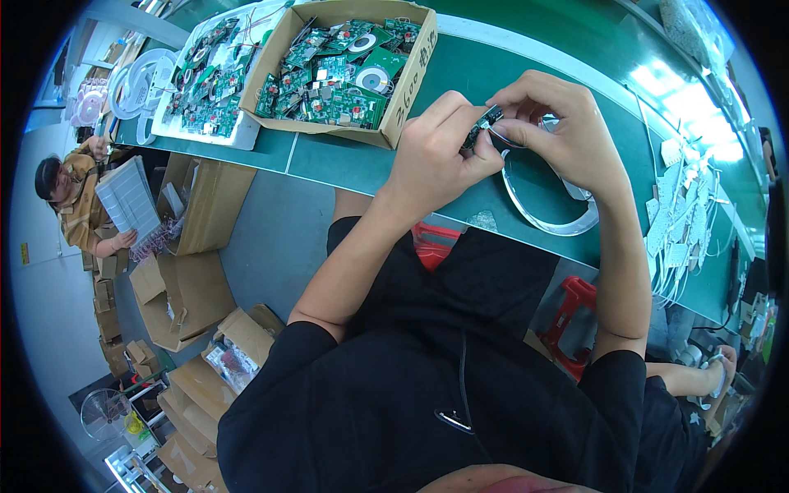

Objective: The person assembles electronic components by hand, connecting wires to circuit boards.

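Note:
My left hand (436, 148) and my right hand (567, 123) meet above the green table. Between their fingertips is a small dark circuit board (486, 119) with a pale part on it. The thumb and fingers of both hands are closed on it, hiding much of it. Under my right hand lies a white ring-shaped frame (538, 222), partly covered by that hand. Beyond my left hand stands an open cardboard box (337, 131) heaped with green circuit boards (329, 70), some carrying round white coils.
Left of the box, a white foam tray (234, 135) holds more boards. White rings (136, 86) lie farther left. White pieces with wires (678, 222) are piled at the table's right. A co-worker (78, 197) is at the left; another person's arm (686, 380) shows lower right.

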`<state>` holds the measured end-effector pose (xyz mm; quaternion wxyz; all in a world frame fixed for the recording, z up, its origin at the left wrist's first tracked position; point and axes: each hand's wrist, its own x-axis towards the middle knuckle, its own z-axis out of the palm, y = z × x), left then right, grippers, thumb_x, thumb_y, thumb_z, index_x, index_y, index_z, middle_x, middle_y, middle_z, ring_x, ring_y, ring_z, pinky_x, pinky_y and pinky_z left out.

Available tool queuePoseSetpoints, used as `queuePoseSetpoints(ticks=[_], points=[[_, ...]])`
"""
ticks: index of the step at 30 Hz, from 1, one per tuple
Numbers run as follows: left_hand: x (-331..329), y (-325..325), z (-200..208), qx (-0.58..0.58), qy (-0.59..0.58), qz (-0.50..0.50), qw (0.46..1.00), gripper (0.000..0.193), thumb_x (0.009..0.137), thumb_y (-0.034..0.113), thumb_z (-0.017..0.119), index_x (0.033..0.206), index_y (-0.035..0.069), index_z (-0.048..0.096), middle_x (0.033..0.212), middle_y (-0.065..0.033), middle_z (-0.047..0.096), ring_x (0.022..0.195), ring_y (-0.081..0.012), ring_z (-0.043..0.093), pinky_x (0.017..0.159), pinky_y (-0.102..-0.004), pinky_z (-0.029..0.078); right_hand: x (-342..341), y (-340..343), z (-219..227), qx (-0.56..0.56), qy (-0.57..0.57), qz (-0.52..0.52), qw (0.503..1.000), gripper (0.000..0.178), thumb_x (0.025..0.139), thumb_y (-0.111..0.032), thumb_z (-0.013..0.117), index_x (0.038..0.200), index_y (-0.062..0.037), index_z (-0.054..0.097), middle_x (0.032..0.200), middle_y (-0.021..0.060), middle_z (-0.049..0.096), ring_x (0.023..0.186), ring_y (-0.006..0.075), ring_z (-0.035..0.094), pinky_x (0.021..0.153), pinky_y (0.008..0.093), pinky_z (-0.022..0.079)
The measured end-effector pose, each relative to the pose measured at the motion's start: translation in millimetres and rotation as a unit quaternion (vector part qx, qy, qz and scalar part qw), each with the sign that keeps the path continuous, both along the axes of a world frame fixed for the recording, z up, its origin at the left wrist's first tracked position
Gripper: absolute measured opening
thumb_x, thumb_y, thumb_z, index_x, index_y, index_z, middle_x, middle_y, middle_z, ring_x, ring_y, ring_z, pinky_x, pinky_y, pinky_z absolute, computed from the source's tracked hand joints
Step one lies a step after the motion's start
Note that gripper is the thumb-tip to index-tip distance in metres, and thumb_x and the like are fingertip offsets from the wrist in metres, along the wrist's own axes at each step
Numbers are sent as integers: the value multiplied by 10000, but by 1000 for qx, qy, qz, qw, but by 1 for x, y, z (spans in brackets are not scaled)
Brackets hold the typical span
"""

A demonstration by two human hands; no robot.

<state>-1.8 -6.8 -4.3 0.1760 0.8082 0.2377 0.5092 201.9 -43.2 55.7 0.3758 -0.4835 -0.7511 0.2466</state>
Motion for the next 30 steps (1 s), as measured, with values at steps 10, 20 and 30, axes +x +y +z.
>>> queuePoseSetpoints(ticks=[10,20,30], points=[[0,0,-5,16,-6,3,1000,230,753,-21,689,980,-51,710,819,-101,622,589,-189,594,486,-312,479,-2,3,-7,12,16,17,1000,177,873,-112,789,982,11,725,838,70,663,720,148,627,691,281,522],[0,1,-1,-9,3,-11,1000,216,771,-13,689,984,-50,707,812,-95,615,587,-184,589,508,-304,477,2,1,-3,-20,18,11,1000,179,894,-116,771,1014,11,731,895,54,709,773,119,650,718,275,529],[-27,-5,26,-592,-138,-232,759,315,1074,196,444,1281,-16,552,1089,-245,750,766,-221,711,626,-292,573,40,-8,27,-21,-26,-173,984,327,950,-286,758,1074,16,762,874,71,733,739,115,613,699,289,515]])
